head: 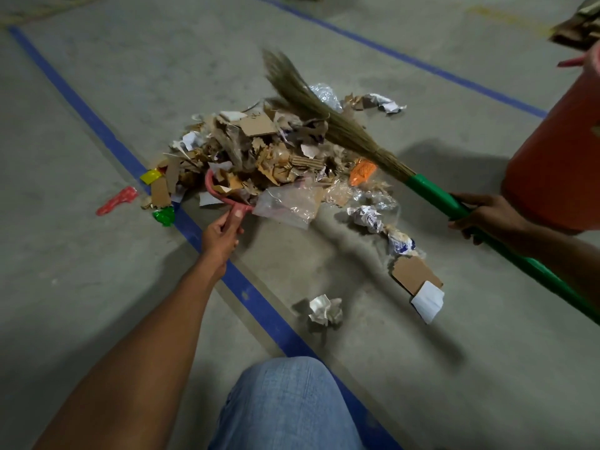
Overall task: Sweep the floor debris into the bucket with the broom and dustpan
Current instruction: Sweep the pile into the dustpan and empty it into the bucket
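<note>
Currently, a head-worn view looks down on a grey concrete floor (422, 368) crossed by a blue tape line (81, 103). In the middle of the floor lies a heap of debris (259, 147): torn cardboard, crumpled paper and clear plastic film.

The left hand (224, 232) is curled round the handle of a pink dustpan (209, 188). The pan is mostly buried under the near side of the heap, so how flat it sits cannot be told. The right hand (483, 212) grasps the green handle of a broom (328, 125), whose straw bristles lie blurred across the far side of the heap. An orange bucket (558, 151) stands just beside the right hand.

Strays lie apart from the heap. A paper ball (326, 311) and a cardboard piece (414, 274) are nearer the person. A red wrapper (117, 201) and a green wrapper (164, 216) are near the tape line.

The step in hand looks like drawing the heap onto the pan. To do it well:
- Press the pan's front lip flat to the floor, so small scraps cannot slip beneath.
- Pull short strokes from the far side toward the pan.
- Pin the load with the bristles while lifting, since the plastic film will likely slide or drift off.
- Take a modest load, not the whole heap; the bucket is near, so the carry is short.
</note>
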### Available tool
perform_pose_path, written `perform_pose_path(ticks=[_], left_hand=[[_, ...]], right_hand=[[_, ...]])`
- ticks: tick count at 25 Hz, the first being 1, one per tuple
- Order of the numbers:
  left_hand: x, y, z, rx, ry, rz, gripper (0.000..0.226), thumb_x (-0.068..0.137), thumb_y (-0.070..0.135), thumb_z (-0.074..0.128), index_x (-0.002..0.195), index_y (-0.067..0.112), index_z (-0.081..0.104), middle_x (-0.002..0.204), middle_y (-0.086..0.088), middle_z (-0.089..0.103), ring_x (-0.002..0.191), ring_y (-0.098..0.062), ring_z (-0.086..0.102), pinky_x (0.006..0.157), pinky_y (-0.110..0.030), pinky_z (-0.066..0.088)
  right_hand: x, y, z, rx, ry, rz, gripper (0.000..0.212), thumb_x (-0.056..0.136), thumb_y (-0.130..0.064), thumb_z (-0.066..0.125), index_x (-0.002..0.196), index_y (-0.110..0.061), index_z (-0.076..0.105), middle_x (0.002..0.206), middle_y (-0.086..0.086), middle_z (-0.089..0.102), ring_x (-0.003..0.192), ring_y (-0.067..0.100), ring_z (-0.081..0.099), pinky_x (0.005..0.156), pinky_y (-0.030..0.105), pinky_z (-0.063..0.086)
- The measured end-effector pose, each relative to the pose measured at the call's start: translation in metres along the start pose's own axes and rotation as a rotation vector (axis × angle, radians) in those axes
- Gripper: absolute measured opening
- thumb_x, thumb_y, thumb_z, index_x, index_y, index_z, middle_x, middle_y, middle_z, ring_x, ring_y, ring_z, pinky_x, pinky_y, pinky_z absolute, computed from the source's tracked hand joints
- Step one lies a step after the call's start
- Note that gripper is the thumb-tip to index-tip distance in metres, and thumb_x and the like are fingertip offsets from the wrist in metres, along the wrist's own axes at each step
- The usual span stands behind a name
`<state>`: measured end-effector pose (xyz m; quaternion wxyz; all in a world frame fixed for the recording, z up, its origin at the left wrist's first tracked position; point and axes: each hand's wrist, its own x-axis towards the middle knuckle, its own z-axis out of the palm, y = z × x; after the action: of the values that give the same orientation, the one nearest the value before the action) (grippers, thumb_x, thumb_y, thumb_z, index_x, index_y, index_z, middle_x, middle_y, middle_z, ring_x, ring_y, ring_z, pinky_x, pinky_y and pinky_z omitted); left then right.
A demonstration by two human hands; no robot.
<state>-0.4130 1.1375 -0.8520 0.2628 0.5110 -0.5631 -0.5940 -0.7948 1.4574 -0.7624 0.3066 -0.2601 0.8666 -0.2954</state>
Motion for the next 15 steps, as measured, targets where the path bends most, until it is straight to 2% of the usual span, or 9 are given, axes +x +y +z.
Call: perform_pose_path(ticks=[6, 11, 15], left_hand=[[0.002, 0.023, 0.005, 0.037, -0.022, 0.073, 0.032, 0.095, 0.054, 0.064, 0.118, 0.035, 0.072, 0.080, 0.003, 0.061, 0.056, -0.006, 0.043, 0.045, -0.017, 0.036], [-0.005, 0.043, 0.018, 0.056, -0.062, 0.118, 0.031, 0.093, 0.056, 0.066, 0.112, 0.033, 0.076, 0.081, -0.001, 0.062, 0.055, -0.004, 0.046, 0.046, -0.017, 0.038], [-0.016, 0.050, 0.036, 0.072, -0.107, 0.129, 0.046, 0.095, 0.055, 0.064, 0.125, 0.021, 0.072, 0.075, 0.004, 0.060, 0.051, -0.002, 0.045, 0.045, -0.016, 0.037]], right_hand=[[-0.002, 0.003, -0.002, 0.037, 0.151, 0.100, 0.072, 0.088, -0.001, 0.068, 0.152, -0.022, 0.044, 0.098, 0.013, 0.065, 0.067, 0.024, 0.058, 0.056, 0.034, 0.050], [-0.015, -0.004, -0.003, -0.008, 0.130, 0.168, 0.067, 0.091, -0.008, 0.067, 0.152, -0.023, 0.043, 0.095, 0.010, 0.063, 0.070, 0.022, 0.059, 0.055, 0.032, 0.052], [-0.031, -0.004, -0.014, -0.031, 0.122, 0.192, 0.066, 0.092, -0.011, 0.068, 0.151, -0.024, 0.044, 0.095, 0.008, 0.063, 0.071, 0.022, 0.061, 0.059, 0.035, 0.054]])
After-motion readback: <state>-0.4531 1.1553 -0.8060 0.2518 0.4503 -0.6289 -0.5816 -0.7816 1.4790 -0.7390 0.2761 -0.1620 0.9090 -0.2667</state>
